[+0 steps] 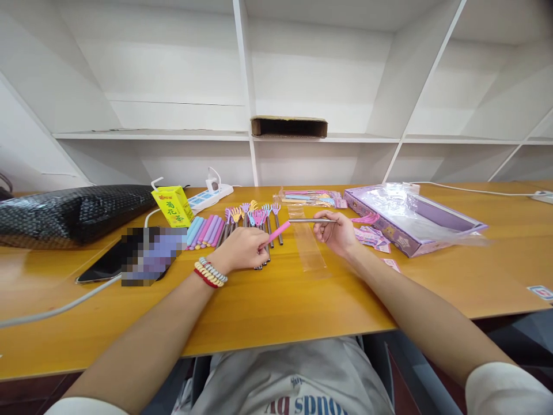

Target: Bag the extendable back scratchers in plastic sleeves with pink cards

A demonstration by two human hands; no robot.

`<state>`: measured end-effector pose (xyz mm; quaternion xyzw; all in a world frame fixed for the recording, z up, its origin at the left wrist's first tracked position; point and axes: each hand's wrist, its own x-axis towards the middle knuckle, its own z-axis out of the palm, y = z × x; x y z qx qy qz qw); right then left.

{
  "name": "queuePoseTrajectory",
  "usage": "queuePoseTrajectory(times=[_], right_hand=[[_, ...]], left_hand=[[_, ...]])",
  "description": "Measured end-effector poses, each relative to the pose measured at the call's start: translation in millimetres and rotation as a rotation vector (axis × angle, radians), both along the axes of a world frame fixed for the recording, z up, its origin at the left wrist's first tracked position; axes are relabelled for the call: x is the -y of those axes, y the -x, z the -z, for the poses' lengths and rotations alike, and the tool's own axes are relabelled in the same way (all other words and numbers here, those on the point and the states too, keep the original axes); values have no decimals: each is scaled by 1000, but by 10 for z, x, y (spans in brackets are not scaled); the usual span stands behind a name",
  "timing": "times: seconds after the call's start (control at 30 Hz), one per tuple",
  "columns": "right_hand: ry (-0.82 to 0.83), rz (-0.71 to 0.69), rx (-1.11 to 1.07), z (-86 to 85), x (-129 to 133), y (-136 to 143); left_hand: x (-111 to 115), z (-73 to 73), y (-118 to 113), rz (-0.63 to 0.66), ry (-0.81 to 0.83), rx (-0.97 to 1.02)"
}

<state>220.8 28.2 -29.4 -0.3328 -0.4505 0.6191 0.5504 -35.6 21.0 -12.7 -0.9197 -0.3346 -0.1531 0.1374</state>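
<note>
My left hand [245, 249] is closed around a pink tube handle [280, 232]. In my right hand [336, 231] is the metal rod [311, 220] of a back scratcher, gripped between thumb and fingers. The rod's left end meets the upper end of the pink handle; how deep it sits inside cannot be made out. A pink claw head [366, 218] shows just beyond my right hand, apparently on the same rod. Near my left hand lie several back scratchers with coloured claws [258, 217] and metal rods. Beside them is a row of blue, pink and purple tube handles [208, 230].
A clear plastic sleeve [309, 248] lies between my hands. Packaged scratchers [309, 197] rest behind it. To the right are pink cards [372, 237] and a purple box [417, 227]. Leftward are a yellow drink carton [173, 206], phone [108, 259], power strip [211, 198] and black bubble-wrap parcel [73, 214].
</note>
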Motion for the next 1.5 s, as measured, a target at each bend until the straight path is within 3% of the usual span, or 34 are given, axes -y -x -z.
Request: queuePoseTrajectory(times=[0.47,0.77,0.97,1.5], right_hand=[[10,-55,-27,-24,30,-3],[-18,-179,-26,5,59,64],[-59,-225,-17,11,77,73],[-135,-269,48,10,106,99]], left_hand=[[-20,-8,39,-90,109,10],[-51,34,18,-177,-14,85],[-21,24,-5,-206,91,74],[66,42,-121,-96,219,86]])
